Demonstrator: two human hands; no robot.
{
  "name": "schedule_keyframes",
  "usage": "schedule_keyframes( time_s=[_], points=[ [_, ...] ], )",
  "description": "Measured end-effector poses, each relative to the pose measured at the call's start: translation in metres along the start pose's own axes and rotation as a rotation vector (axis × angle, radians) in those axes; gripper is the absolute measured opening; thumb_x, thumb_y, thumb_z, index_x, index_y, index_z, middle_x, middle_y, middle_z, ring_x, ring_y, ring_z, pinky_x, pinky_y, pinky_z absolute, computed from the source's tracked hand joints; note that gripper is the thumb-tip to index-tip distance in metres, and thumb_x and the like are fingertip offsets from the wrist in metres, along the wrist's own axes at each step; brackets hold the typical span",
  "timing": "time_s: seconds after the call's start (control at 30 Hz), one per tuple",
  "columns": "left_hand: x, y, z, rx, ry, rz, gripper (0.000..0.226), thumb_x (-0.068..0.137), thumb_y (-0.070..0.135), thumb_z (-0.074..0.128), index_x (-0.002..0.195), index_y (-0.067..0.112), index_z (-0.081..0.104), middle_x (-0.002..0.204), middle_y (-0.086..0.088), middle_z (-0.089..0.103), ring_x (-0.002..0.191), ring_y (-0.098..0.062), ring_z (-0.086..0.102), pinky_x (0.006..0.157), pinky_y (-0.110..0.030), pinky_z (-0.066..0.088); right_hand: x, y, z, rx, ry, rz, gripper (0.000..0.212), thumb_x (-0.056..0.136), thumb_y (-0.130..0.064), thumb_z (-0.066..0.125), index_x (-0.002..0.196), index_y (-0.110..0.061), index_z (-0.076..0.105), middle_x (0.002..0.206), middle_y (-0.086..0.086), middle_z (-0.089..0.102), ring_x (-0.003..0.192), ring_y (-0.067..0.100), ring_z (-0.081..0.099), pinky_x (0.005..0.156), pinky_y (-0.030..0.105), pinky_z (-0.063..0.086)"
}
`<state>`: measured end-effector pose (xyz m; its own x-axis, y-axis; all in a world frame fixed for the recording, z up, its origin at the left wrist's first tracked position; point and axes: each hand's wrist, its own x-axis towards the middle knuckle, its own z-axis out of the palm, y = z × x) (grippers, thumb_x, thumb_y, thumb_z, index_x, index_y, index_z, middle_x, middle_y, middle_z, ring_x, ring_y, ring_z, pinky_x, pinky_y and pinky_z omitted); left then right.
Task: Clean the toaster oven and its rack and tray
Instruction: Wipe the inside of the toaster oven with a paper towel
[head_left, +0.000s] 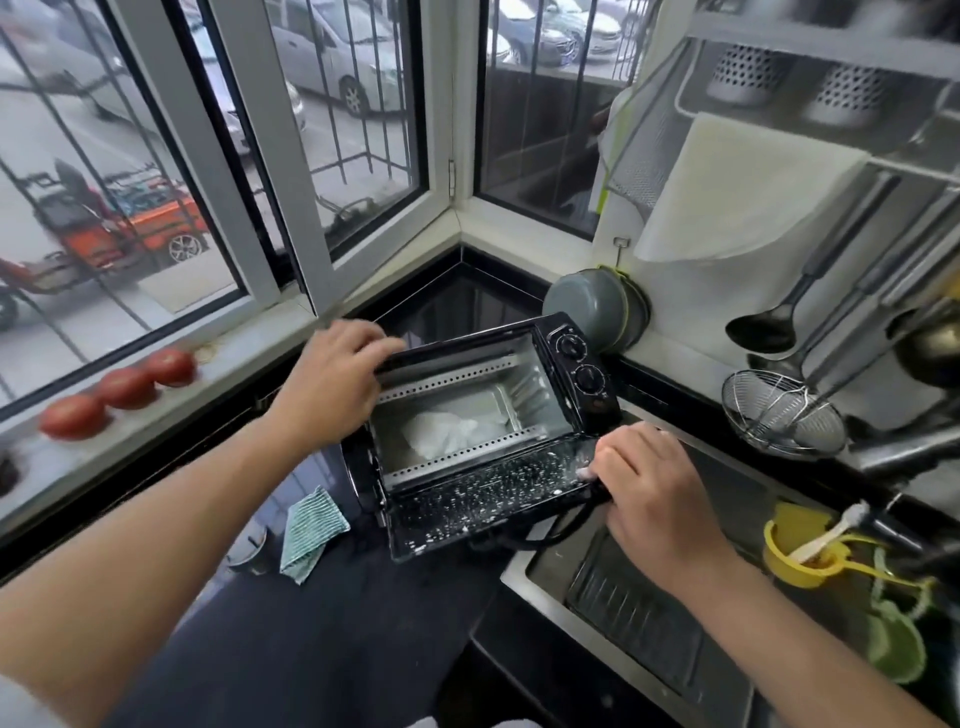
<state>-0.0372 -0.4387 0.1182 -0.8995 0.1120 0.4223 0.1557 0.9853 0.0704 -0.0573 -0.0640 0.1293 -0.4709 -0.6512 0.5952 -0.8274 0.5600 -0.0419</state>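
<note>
Toaster oven (483, 415): tilted at the black countertop's (322, 623) sink-side edge. Left hand (332, 374) gripped its top; right hand (644, 483) gripped the soapy door (488, 499). Likely rigid, light, slippery; hold the casing.

No legible text, label, brand or number anywhere: the markings round the two dials (580, 360) on the black toaster oven (483, 415) are too small and blurred to read, and the cars (337, 57) outside the window show no readable plates.
</note>
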Motion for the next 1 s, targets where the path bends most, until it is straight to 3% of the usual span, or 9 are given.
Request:
schedule_keyframes(
  time_s=[0.07,0.17,0.33,0.4,0.53,0.63,0.77,0.9,1.0],
  points=[
    [-0.044,0.018,-0.015,-0.144,-0.245,0.131,0.077,0.067,0.002,0.058,0.141,0.021,0.059,0.135,-0.004,0.059,0.125,-0.027,0.055,0.109,-0.042,0.040,-0.003,-0.001,0.003,0.015,0.025,0.022,0.046,0.107,-0.017,0.027,0.074,-0.008,0.058,0.081,0.004,0.055,0.075,0.025,0.052,0.067,0.041,0.044],
    [-0.096,0.033,-0.021,0.043,-0.743,0.286,0.097,0.072,0.029,0.050,0.163,0.040,0.017,0.160,0.010,0.035,0.156,-0.015,0.019,0.129,-0.046,0.008,-0.012,-0.002,0.008,0.022,0.072,0.037,0.036,0.104,-0.012,0.042,0.072,-0.007,0.059,0.080,0.005,0.056,0.073,0.025,0.053,0.064,0.040,0.042],
    [-0.079,0.060,0.014,0.066,-0.441,0.387,0.088,0.097,0.030,0.061,0.164,0.042,0.004,0.138,0.003,0.061,0.108,-0.022,0.065,0.106,-0.037,0.046,-0.015,-0.005,-0.006,0.007,-0.024,0.012,0.022,0.091,0.002,0.058,0.073,-0.010,0.056,0.080,0.002,0.053,0.073,0.021,0.049,0.063,0.034,0.040],
    [-0.081,0.071,0.018,0.054,-0.401,0.418,0.102,0.087,0.015,0.071,0.164,0.040,0.008,0.135,0.001,0.062,0.093,-0.020,0.067,0.092,-0.032,0.052,-0.010,-0.003,-0.020,-0.007,-0.315,-0.040,0.033,0.071,0.009,0.071,0.081,-0.017,0.054,0.086,-0.005,0.050,0.077,0.017,0.045,0.066,0.031,0.042],
    [-0.096,0.077,0.022,0.152,-0.386,0.477,0.116,0.078,0.012,0.081,0.165,0.039,0.009,0.132,-0.004,0.065,0.092,-0.018,0.066,0.091,-0.033,0.052,0.031,0.014,-0.070,0.268,-1.024,-0.006,0.017,0.090,-0.050,0.062,0.104,-0.041,0.057,0.108,-0.026,0.051,0.108,-0.002,0.047,0.091,0.017,0.040],
    [-0.109,0.077,0.035,0.199,-0.383,0.521,0.107,0.082,0.006,0.070,0.164,0.039,0.009,0.134,-0.007,0.063,0.088,-0.021,0.063,0.094,-0.035,0.049,0.079,0.022,-0.043,0.507,-0.991,0.169,0.020,0.101,-0.039,0.049,0.109,-0.039,0.067,0.108,-0.027,0.061,0.108,-0.008,0.054,0.093,0.015,0.043],
    [-0.122,0.081,0.041,0.210,-0.383,0.532,0.080,0.097,0.006,0.039,0.165,0.038,0.010,0.135,-0.007,0.061,0.084,-0.021,0.061,0.094,-0.037,0.048,0.106,0.006,0.086,0.290,-1.159,0.024,0.033,0.106,-0.022,0.037,0.125,-0.024,0.064,0.128,-0.004,0.060,0.122,0.018,0.052,0.104,0.034,0.041],
    [-0.128,0.084,0.044,0.194,-0.331,0.500,0.073,0.101,0.004,0.026,0.165,0.037,0.013,0.127,-0.005,0.061,0.086,-0.022,0.060,0.098,-0.038,0.049,0.115,-0.016,0.185,0.111,-1.277,-0.045,0.035,0.103,-0.008,0.032,0.125,-0.011,0.060,0.098,0.000,0.056,0.090,0.023,0.052,0.077,0.026,0.039],
    [-0.138,0.089,0.049,0.191,-0.285,0.443,0.076,0.101,0.003,0.044,0.164,0.036,0.017,0.115,-0.002,0.061,0.091,-0.023,0.059,0.106,-0.042,0.047,0.123,-0.007,0.225,0.120,-1.284,0.001,0.041,0.107,-0.018,0.032,0.142,-0.016,0.053,0.141,0.001,0.052,0.126,0.024,0.051,0.097,0.025,0.039]
  ],
)
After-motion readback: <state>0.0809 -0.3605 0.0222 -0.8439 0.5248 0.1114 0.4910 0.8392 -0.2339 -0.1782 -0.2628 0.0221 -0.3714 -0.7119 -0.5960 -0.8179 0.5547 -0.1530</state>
